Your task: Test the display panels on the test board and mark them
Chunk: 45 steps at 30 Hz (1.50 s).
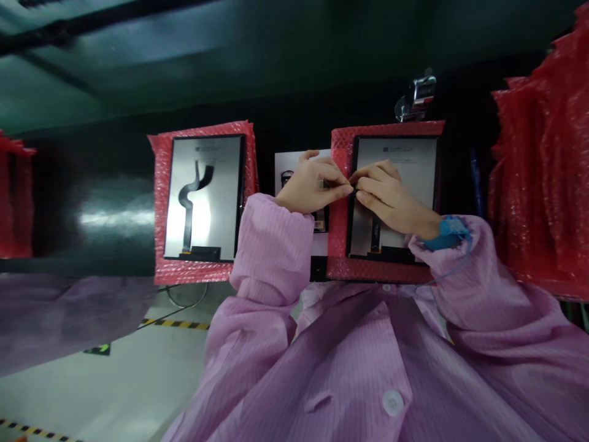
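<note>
A display panel [414,184] lies back side up on a red bubble-wrap bag [339,245] before me. Its dark flex cable [376,233] runs up from the lower edge and passes under my right hand [384,193]. At the panel's left edge, my right fingertips pinch a small dark part of the cable. My left hand [317,181] meets them there from the left, thumb and forefinger closed on the same dark part. The fingers hide most of it. To the left, a second display panel [221,196] rests on another red bubble-wrap bag [159,245], its curved flex cable [188,209] exposed.
Stacked red bubble-wrap bags [538,184] stand at the right, more [16,196] at the far left. Behind the right panel sits a metal tally counter [416,98]. A blue pen [477,181] lies right of it. A printed sheet [283,161] is partly under my left hand.
</note>
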Each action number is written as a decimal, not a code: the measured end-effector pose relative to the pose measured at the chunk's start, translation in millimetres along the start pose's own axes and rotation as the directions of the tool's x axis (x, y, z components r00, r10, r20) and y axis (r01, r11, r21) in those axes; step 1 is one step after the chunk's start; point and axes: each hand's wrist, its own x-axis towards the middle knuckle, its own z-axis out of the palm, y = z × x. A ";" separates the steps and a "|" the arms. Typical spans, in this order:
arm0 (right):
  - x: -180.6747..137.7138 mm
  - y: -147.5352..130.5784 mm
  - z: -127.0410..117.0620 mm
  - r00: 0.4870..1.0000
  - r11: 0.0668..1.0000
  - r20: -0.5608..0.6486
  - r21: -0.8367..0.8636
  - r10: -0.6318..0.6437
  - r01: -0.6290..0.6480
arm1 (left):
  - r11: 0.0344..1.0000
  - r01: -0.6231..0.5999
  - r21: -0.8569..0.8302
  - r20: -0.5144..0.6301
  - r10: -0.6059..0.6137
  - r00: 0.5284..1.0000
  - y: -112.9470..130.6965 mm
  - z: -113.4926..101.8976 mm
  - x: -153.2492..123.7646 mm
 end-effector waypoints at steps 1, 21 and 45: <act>-0.1 -0.7 0.1 1.000 1.000 -0.003 0.004 0.003 -0.003 | 1.000 0.002 -0.003 0.000 -0.002 1.000 0.7 0.0 -0.2; -10.1 -6.8 -10.4 0.990 0.996 -0.111 -0.018 0.089 -0.092 | 0.946 0.298 0.125 -0.656 -0.147 0.740 44.0 45.1 -97.5; -155.4 -1.0 -3.7 0.881 0.871 -0.179 -0.160 0.438 -0.465 | 0.762 0.504 0.408 -0.615 -0.179 0.768 53.0 108.3 -97.2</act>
